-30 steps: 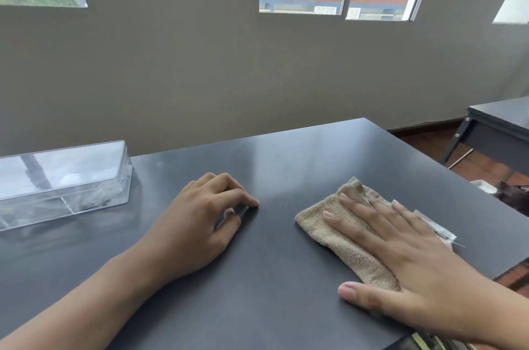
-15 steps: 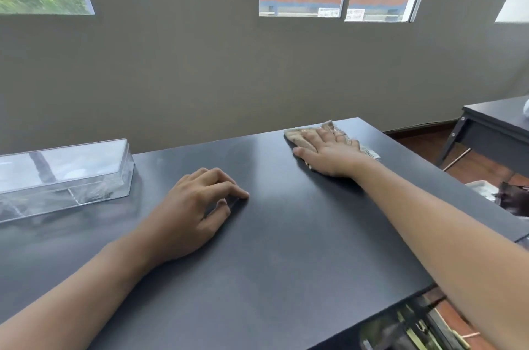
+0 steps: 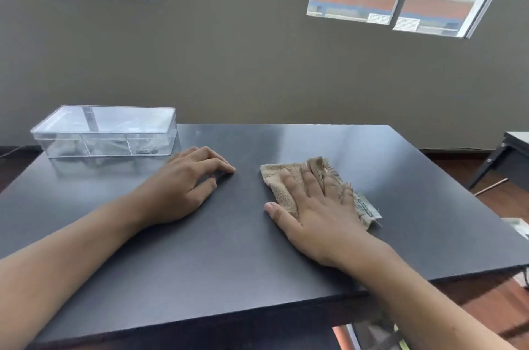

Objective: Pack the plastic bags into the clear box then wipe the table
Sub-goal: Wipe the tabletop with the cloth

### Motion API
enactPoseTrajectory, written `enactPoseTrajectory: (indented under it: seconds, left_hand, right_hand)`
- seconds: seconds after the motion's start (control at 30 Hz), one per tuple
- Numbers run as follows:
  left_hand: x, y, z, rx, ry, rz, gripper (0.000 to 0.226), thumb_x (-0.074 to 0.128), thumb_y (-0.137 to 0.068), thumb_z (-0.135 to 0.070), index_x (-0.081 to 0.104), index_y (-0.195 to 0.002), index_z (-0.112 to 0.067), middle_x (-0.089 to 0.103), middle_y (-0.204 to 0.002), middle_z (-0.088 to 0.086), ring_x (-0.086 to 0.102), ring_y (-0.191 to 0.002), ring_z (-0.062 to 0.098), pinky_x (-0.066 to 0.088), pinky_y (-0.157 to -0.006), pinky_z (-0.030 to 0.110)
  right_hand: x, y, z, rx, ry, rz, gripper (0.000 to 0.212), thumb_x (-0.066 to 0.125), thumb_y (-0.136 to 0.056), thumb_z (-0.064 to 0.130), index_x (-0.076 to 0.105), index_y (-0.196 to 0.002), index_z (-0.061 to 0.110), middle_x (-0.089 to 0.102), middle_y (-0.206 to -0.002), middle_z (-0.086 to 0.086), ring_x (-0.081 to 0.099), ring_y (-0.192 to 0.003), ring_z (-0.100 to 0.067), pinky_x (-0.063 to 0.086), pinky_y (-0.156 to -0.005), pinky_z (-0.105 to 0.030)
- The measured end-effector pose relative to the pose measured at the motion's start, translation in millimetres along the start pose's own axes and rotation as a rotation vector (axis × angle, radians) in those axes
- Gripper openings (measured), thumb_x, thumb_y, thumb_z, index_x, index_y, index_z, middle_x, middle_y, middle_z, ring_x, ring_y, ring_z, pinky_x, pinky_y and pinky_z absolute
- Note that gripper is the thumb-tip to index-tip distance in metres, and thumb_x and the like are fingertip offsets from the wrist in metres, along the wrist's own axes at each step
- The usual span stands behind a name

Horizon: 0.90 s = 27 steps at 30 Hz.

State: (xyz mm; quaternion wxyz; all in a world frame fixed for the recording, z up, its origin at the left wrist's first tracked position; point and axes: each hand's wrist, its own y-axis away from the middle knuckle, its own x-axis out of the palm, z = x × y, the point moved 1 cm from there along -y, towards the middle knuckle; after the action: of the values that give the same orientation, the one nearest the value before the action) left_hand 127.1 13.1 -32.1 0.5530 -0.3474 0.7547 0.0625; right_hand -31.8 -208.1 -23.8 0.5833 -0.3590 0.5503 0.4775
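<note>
My right hand (image 3: 312, 206) has dragged the cloth (image 3: 282, 182) back, palm flat; left hand (image 3: 186, 181) rests loosely curled, empty. I'd overlap strokes evenly.

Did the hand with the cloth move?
Yes. The right hand slid the cloth back from the table's far edge toward the person.

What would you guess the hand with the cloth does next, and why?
Probably sweep the beige cloth sideways across the bare dark table. The right hand presses flat on it, the clear box sits closed at the far left corner, and the left hand just rests on the table.
</note>
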Motion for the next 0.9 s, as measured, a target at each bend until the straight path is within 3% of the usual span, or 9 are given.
enactPoseTrajectory:
  seconds: [0.1, 0.2, 0.4, 0.57, 0.7, 0.9]
  left_hand:
    - [-2.6, 18.1, 1.6, -0.062, -0.055, -0.021, 0.041, 0.042, -0.095, -0.036, 0.060, -0.131, -0.042, 0.051, -0.125, -0.029, 0.045, -0.124, 0.002, 0.026, -0.106, 0.020]
    - [-5.7, 32.4, -1.3, -0.114, -0.091, -0.048, 0.042, 0.036, -0.094, -0.044, 0.059, -0.130, -0.042, 0.051, -0.125, -0.028, 0.045, -0.124, 0.003, 0.031, -0.109, 0.030]
    - [-7.1, 45.5, -5.0, -0.283, -0.247, -0.162, 0.041, 0.036, -0.089, -0.047, 0.061, -0.121, -0.040, 0.055, -0.118, -0.022, 0.049, -0.120, 0.009, 0.033, -0.103, 0.034]
    - [-5.8, 37.2, -8.6, -0.377, -0.306, -0.197, 0.047, 0.032, -0.086, -0.052, 0.062, -0.119, -0.038, 0.055, -0.115, -0.014, 0.051, -0.118, 0.014, 0.035, -0.102, 0.038]
    - [-7.0, 37.4, -7.0, -0.406, -0.305, -0.197, 0.048, 0.033, -0.086, -0.051, 0.062, -0.122, -0.037, 0.055, -0.118, -0.013, 0.050, -0.120, 0.015, 0.036, -0.103, 0.039]
    - [-9.0, 35.4, -6.0, -0.428, -0.312, -0.196, 0.051, 0.029, -0.084, -0.054, 0.062, -0.119, -0.038, 0.054, -0.116, -0.013, 0.051, -0.118, 0.016, 0.036, -0.101, 0.038]
  right_hand:
    - [2.1, 8.1, 16.7, 0.008, 0.029, 0.009, 0.082, 0.013, -0.093, 0.081, -0.005, -0.162, 0.042, -0.010, -0.174, 0.000, -0.010, -0.158, -0.037, -0.009, -0.121, -0.066]
    - [-5.4, -22.8, 19.4, -0.006, 0.019, 0.050, 0.085, 0.014, -0.090, 0.085, -0.003, -0.162, 0.044, -0.011, -0.174, 0.001, -0.010, -0.158, -0.037, -0.006, -0.120, -0.070]
    - [-15.4, -136.1, 22.3, -0.006, 0.004, 0.002, 0.074, 0.015, -0.094, 0.077, 0.009, -0.161, 0.046, -0.003, -0.174, 0.005, -0.008, -0.160, -0.029, -0.001, -0.118, -0.072]
    - [-19.6, -194.1, 52.1, 0.016, 0.023, -0.032, 0.076, 0.011, -0.093, 0.074, 0.012, -0.162, 0.042, 0.004, -0.174, 0.002, 0.000, -0.159, -0.033, 0.003, -0.121, -0.066]
    - [-12.4, -196.1, 70.5, -0.070, 0.003, -0.013, 0.069, 0.018, -0.099, 0.062, 0.012, -0.163, 0.037, 0.000, -0.175, -0.001, -0.005, -0.159, -0.035, -0.005, -0.121, -0.067]
    - [-4.8, -147.1, 69.4, -0.299, -0.024, 0.014, 0.057, 0.024, -0.102, 0.061, 0.014, -0.157, 0.053, -0.002, -0.174, 0.007, -0.006, -0.160, -0.027, -0.008, -0.121, -0.066]
